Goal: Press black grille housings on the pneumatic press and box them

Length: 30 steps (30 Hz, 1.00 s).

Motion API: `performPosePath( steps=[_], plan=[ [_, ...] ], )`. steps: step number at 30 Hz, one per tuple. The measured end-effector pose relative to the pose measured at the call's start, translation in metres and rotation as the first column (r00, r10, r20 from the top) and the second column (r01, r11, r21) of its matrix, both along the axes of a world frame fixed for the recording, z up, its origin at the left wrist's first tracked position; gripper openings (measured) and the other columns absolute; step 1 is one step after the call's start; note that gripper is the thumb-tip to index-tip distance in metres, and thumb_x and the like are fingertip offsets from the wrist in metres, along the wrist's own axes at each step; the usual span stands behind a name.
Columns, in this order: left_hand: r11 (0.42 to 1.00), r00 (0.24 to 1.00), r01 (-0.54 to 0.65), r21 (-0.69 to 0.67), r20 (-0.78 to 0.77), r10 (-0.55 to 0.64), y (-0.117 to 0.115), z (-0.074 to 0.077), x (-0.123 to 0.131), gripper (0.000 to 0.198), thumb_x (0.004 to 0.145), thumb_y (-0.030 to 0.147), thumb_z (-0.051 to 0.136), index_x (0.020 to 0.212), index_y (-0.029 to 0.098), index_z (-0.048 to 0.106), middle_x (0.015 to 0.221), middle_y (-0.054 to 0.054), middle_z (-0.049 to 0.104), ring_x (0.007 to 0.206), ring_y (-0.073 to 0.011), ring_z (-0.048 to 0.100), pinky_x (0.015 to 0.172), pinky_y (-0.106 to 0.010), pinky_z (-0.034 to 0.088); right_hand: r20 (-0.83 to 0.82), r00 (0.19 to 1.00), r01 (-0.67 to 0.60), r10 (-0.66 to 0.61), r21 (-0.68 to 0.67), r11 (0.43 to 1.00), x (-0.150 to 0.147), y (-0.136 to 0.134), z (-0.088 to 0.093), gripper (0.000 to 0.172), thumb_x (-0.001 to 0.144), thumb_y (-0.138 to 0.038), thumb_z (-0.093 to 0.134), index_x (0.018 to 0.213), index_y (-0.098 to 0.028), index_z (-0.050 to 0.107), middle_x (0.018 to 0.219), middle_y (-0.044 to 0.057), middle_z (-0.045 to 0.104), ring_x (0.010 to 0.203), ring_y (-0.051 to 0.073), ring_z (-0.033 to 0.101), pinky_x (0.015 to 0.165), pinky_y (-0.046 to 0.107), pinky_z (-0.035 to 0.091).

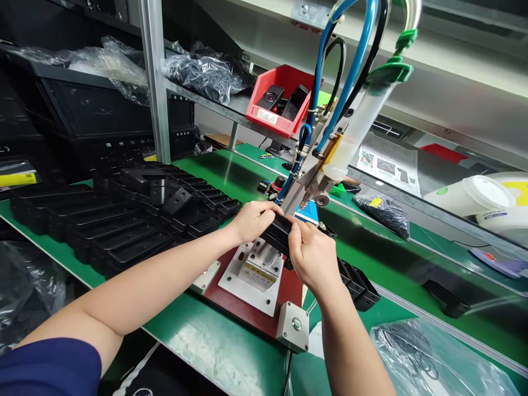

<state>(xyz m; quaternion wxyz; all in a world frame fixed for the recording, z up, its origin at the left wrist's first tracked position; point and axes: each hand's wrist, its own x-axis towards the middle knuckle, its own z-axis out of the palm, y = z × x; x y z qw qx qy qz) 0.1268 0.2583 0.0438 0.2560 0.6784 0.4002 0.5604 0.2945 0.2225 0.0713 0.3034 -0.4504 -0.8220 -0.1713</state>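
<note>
My left hand (252, 221) and my right hand (313, 256) both grip a black plastic part (277, 234) from opposite sides. The part is held over a metal fixture (251, 275) on a dark red base plate (247, 300), and its lower side looks close to the fixture. Just above and beyond it, the needle tip of a pneumatic dispensing syringe (355, 132) points down near my fingers. Whether the tip touches the part is hidden. Several black plastic parts (124, 231) lie in rows to the left of my left hand, and a few more (357, 283) sit just beyond my right hand.
The green bench mat (214, 335) runs under everything, with a push-button box (293, 326) at the plate's near corner. Blue and black hoses (330, 82) rise from the dispenser. A red bin (280, 99) stands on the shelf, and plastic bags (437, 357) lie right.
</note>
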Motion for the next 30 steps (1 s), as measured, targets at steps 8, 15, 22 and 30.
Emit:
performPosePath(
  steps=[8, 15, 22, 30],
  plan=[
    [0.99, 0.996, -0.073, 0.125, 0.06, 0.066, -0.008, -0.007, 0.005, 0.035, 0.081, 0.022, 0.038, 0.087, 0.016, 0.072, 0.088, -0.004, 0.074, 0.082, -0.0178, 0.068, 0.079, -0.029, 0.053, 0.077, 0.996, -0.044, 0.035, 0.12, 0.992, 0.004, -0.005, -0.007, 0.044, 0.102, -0.026, 0.029, 0.121, -0.012, 0.066, 0.089, 0.008, 0.07, 0.077, 0.019, 0.065, 0.065, 0.028, 0.049],
    [0.982, 0.992, -0.117, 0.151, 0.068, 0.108, -0.008, -0.013, 0.007, 0.033, 0.082, 0.022, 0.039, 0.09, 0.018, 0.071, 0.093, -0.004, 0.074, 0.086, -0.018, 0.067, 0.082, -0.03, 0.052, -0.039, 0.994, -0.097, 0.102, 0.129, 0.987, 0.003, 0.001, -0.013, 0.039, 0.1, -0.024, 0.034, 0.118, -0.013, 0.067, 0.1, 0.009, 0.071, 0.088, 0.02, 0.067, 0.075, 0.03, 0.053],
    [0.995, 0.993, -0.086, 0.051, 0.079, 0.082, -0.012, -0.015, -0.001, 0.033, 0.089, 0.037, 0.043, 0.101, 0.018, 0.068, 0.092, -0.003, 0.07, 0.082, -0.0169, 0.062, 0.076, -0.027, 0.048, -0.399, 0.895, -0.221, 0.197, -0.014, 0.975, 0.01, -0.006, -0.023, 0.036, 0.099, -0.033, 0.041, 0.123, -0.019, 0.063, 0.113, 0.01, 0.069, 0.105, 0.021, 0.065, 0.092, 0.036, 0.052],
    [0.967, 0.932, -0.256, -0.005, 0.264, 0.248, -0.005, -0.023, 0.02, 0.06, 0.095, 0.062, 0.027, 0.07, 0.017, 0.06, 0.065, -0.001, 0.057, 0.065, -0.015, 0.052, 0.062, -0.027, 0.042, -0.772, 0.635, -0.039, 0.031, 0.008, 0.999, -0.013, -0.007, -0.059, 0.046, 0.097, -0.052, 0.038, 0.116, -0.015, 0.057, 0.108, 0.011, 0.066, 0.098, 0.022, 0.063, 0.082, 0.033, 0.05]
  ],
)
